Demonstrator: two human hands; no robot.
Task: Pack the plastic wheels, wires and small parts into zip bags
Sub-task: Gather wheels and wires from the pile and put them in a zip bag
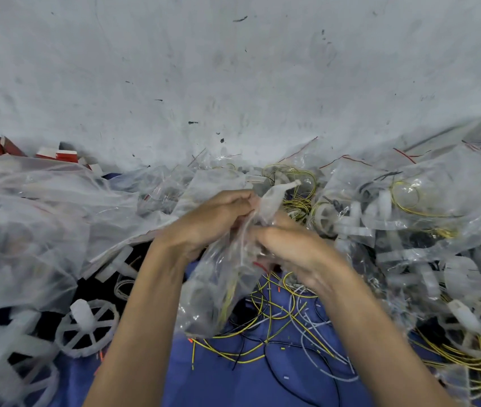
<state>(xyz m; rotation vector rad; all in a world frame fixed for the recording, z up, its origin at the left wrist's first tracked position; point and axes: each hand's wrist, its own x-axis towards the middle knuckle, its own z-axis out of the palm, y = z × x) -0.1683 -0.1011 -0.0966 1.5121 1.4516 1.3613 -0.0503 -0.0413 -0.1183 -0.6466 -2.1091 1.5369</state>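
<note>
A clear zip bag [218,289] hangs between my two hands in the middle of the view, with wires and dark parts showing through it. My left hand [212,221] pinches the bag's top edge from the left. My right hand [295,251] grips the same top from the right, fingers curled. A white plastic piece [277,192] sticks up above the bag's mouth between the hands. Loose yellow, white and black wires [277,327] lie on the blue cloth [227,380] below. A white spoked plastic wheel [86,327] lies at lower left.
Filled zip bags [394,207] with wheels and yellow wires pile up on the right. A large crumpled clear plastic sheet [33,218] covers the left. Red-and-white small boxes [63,155] sit at the far left against a grey scuffed wall [233,69].
</note>
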